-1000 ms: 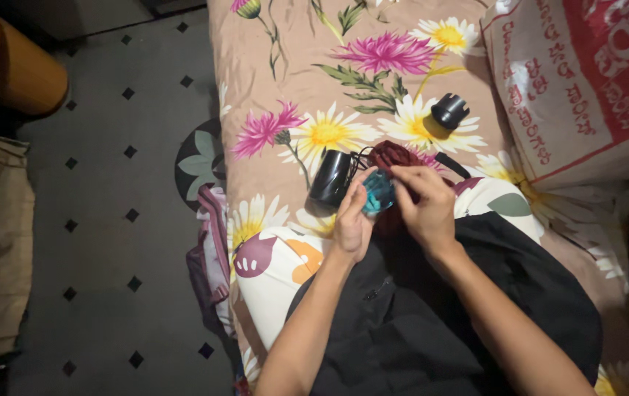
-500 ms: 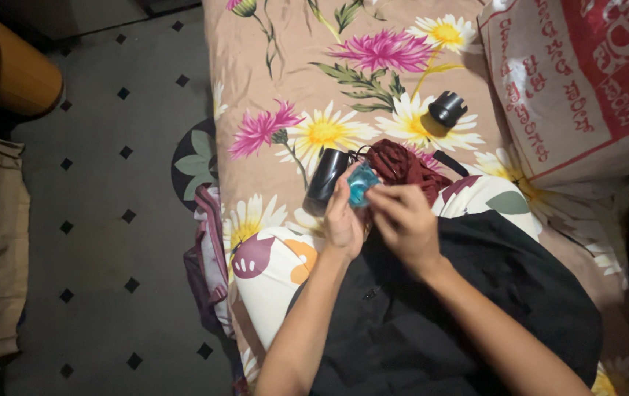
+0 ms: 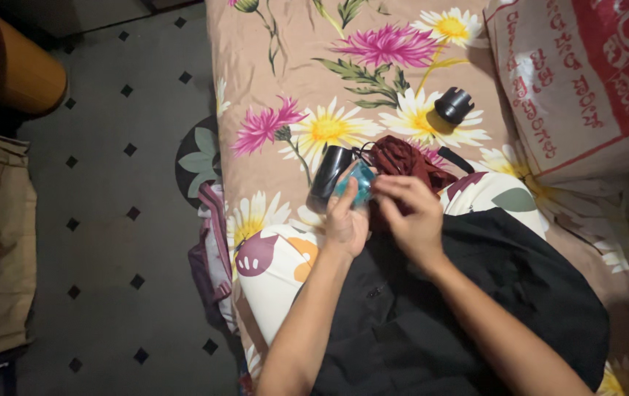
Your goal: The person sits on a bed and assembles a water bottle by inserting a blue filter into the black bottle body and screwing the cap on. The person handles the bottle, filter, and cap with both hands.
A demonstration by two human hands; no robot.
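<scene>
Landmark: black cylinder [image 3: 330,174] lying on the floral bedsheet [image 3: 285,59], long axis running from upper right to lower left. Left hand [image 3: 347,220] sits just right of and below the cylinder, fingers curled up around a small teal translucent object [image 3: 357,185], which rests against the cylinder's right flank; whether it touches is not resolvable. Right hand [image 3: 411,220] lies further right of the cylinder, fingertips pinched onto the teal object's right edge, so both hands grasp it, left cradling, right pinching. The object is too small and glare-lit to give a long axis; it lies at the tips of both hands, the left being the nearer to the cylinder. Dark red cloth [image 3: 402,158] lies right of the cylinder, behind the right hand. Small black cap [image 3: 454,105] well up-right. Black garment [image 3: 476,308] below, over the lap.
</scene>
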